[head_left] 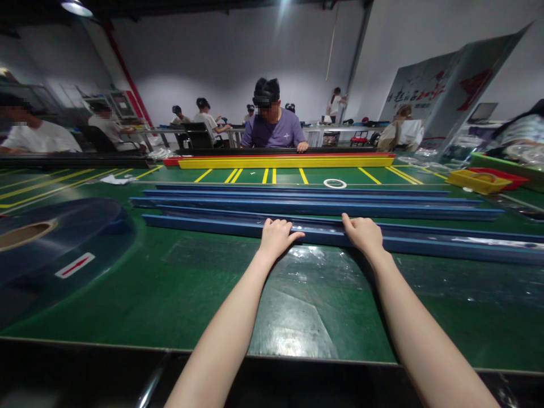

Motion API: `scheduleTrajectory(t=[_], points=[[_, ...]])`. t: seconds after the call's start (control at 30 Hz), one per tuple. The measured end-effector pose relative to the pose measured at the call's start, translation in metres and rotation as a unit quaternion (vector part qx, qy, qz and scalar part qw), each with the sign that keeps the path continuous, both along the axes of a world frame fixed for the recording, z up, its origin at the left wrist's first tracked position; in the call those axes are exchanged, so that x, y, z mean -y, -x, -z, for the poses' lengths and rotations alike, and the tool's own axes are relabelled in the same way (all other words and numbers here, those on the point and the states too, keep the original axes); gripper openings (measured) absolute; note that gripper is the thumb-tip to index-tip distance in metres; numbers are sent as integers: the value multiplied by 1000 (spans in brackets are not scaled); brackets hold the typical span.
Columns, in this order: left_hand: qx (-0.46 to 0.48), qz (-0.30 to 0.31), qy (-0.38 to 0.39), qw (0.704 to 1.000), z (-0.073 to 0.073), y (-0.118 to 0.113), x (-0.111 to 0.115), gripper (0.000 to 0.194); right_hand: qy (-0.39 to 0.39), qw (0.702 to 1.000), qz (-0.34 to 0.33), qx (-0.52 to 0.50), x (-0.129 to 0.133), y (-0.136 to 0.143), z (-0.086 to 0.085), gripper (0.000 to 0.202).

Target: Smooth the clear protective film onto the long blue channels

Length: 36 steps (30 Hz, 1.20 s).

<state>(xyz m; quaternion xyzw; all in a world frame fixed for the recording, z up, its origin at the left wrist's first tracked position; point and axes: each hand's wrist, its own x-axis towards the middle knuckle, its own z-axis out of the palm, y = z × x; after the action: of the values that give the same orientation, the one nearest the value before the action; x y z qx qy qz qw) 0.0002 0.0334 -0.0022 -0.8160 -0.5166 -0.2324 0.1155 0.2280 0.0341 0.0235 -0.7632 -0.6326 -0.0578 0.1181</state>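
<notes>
My left hand (pixel 278 238) is closed over the near wall of a long blue channel strip (pixel 212 225), its thumb stretched out to the right. Farther right along the same strip, my right hand (pixel 364 235) is closed on it, the thumb pointing away from me and most fingers out of sight. Shiny clear film shows inside this strip near both hands. A flat band of clear film (pixel 317 262) lies on the green tabletop just in front of the strip. Right behind it, more blue channel strips (pixel 314 207) lie roughly parallel.
On the left sits a big roll of clear film (pixel 100 229) with a cardboard core. A white ring (pixel 335 183) lies beyond the blue strips. Farther back are yellow (pixel 284 162) and red strips, with a co-worker (pixel 275 127) behind them. A yellow tray (pixel 478 181) stands at the right.
</notes>
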Motion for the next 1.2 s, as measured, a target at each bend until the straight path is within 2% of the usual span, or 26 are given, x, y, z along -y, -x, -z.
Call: scheduleTrajectory(t=[0.43,0.53,0.7,0.83,0.97,1.2], points=[[-4,0,-9,1000,0,0,1,45,-5,1000,-23,20,4,5,-4,57],[-8,0,-12,1000,1,0,1,47,-31,997,-67,29,6,13,-5,51],[-10,0,-21,1000,2,0,1,46,-81,979,-178,66,11,31,-5,44],[-11,0,-24,1000,2,-1,1,47,-80,963,-239,95,12,39,-3,43],[-13,-2,-27,1000,2,0,1,47,-42,958,-258,113,12,44,0,45],[-15,-1,-25,1000,2,0,1,48,-37,952,-287,98,12,49,1,47]])
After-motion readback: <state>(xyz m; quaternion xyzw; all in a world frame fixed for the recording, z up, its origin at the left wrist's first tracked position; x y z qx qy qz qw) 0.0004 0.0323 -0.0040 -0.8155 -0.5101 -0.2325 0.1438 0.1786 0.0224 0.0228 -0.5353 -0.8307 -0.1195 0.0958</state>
